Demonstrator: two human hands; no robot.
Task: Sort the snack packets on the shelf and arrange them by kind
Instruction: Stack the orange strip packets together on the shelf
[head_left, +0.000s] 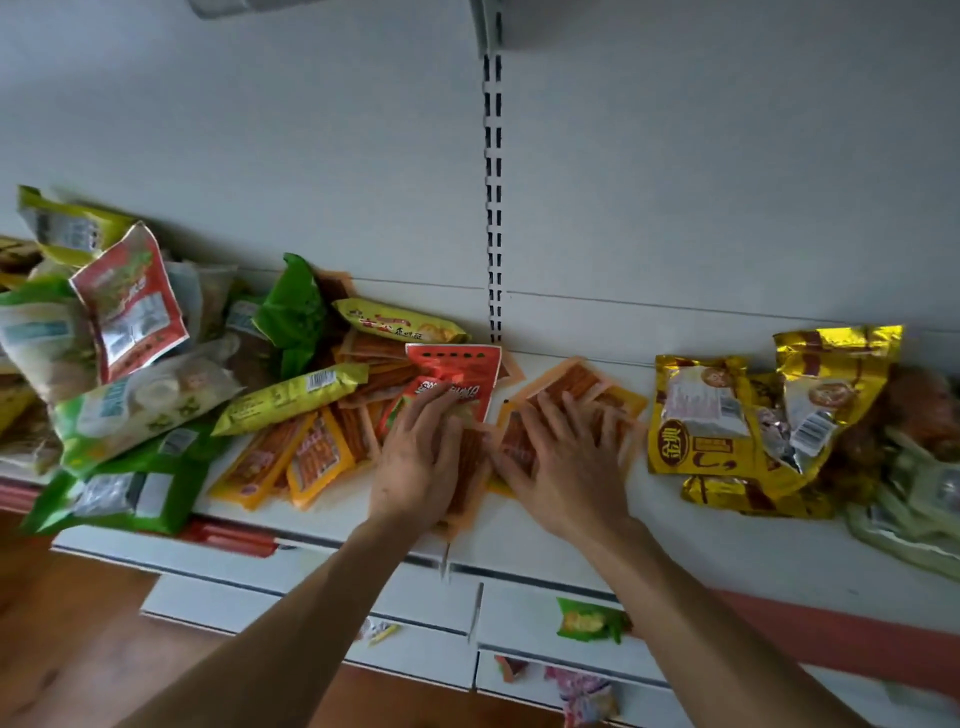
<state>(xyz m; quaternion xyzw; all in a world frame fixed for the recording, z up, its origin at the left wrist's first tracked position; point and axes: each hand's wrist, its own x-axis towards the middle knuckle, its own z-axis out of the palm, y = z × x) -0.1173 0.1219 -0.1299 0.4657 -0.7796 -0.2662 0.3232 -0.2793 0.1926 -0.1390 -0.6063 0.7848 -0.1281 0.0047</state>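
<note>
Only one view, taken from the head with a wide-angle lens. Looks forward and down onto the shelf from in front and a little above, near, with the left hand and the right hand in the lower middle of the frame. Tilted slightly, with the shelf edge sloping down toward the right. Takes in the back panel across the upper half, the lower shelves and the floor at lower left.

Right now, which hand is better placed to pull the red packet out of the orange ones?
Left, likely. The left hand has its fingertips on the red packet; the right hand lies flat on orange packets beside it.
</note>
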